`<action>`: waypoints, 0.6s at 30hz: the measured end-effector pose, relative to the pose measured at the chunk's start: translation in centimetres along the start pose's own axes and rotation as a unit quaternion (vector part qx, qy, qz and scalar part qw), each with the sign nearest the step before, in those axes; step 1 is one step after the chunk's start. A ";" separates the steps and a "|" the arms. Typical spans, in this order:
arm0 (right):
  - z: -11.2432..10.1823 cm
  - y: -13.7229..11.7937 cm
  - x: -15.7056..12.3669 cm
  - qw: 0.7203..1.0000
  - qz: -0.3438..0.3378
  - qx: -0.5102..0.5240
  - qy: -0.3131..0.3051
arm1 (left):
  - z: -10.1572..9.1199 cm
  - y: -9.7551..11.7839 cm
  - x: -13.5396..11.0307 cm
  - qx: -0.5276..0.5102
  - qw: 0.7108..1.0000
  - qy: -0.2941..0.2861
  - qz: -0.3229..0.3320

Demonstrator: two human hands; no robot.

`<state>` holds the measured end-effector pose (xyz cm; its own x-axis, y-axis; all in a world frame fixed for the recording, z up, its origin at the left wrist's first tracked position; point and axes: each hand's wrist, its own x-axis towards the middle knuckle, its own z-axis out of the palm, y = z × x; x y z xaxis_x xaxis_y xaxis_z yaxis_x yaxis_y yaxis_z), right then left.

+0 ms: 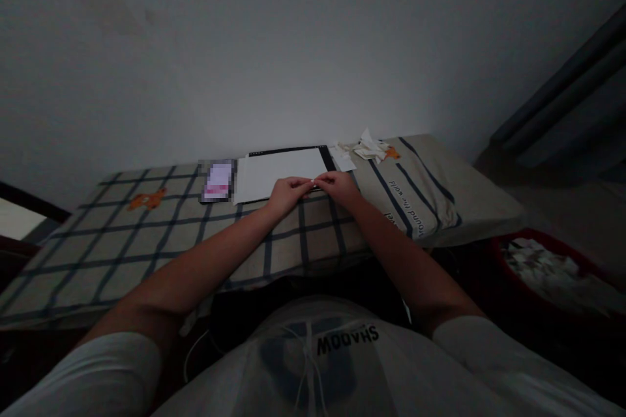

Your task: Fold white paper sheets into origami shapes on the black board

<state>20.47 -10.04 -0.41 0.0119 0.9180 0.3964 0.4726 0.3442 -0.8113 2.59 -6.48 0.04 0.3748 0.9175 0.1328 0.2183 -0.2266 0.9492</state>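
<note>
My left hand and my right hand meet fingertip to fingertip just over the front edge of a black-edged board. Both are closed in a pinch on a small white piece, perhaps paper; it is too small and dim to be sure. White paper sheets lie flat on the board, with their left edges sticking out past it. To the right of the board are a loose paper piece and some crumpled white paper.
A checked cloth covers the table, which stands against a pale wall. Left of the sheets lies a phone with a lit, blurred screen. On the floor at right stands a red basin full of paper scraps. A dark curtain hangs at far right.
</note>
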 end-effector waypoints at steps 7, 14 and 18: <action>-0.3 -0.1 0.2 1.000 0.016 0.000 0.016 | 0.8 0.5 0.7 -0.009 1.000 0.027 -0.011; -0.2 0.1 0.3 0.998 0.047 0.029 0.003 | 1.4 0.1 0.5 0.052 0.997 0.054 0.028; 0.1 0.5 0.5 0.990 0.097 0.105 -0.002 | 1.5 0.0 0.2 0.055 0.995 0.078 0.035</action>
<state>20.61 -9.42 -0.65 0.0815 0.9713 0.2234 0.2683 0.1945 -0.9435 3.96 -6.76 -0.40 0.2494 0.9359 0.2488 0.2974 -0.3185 0.9001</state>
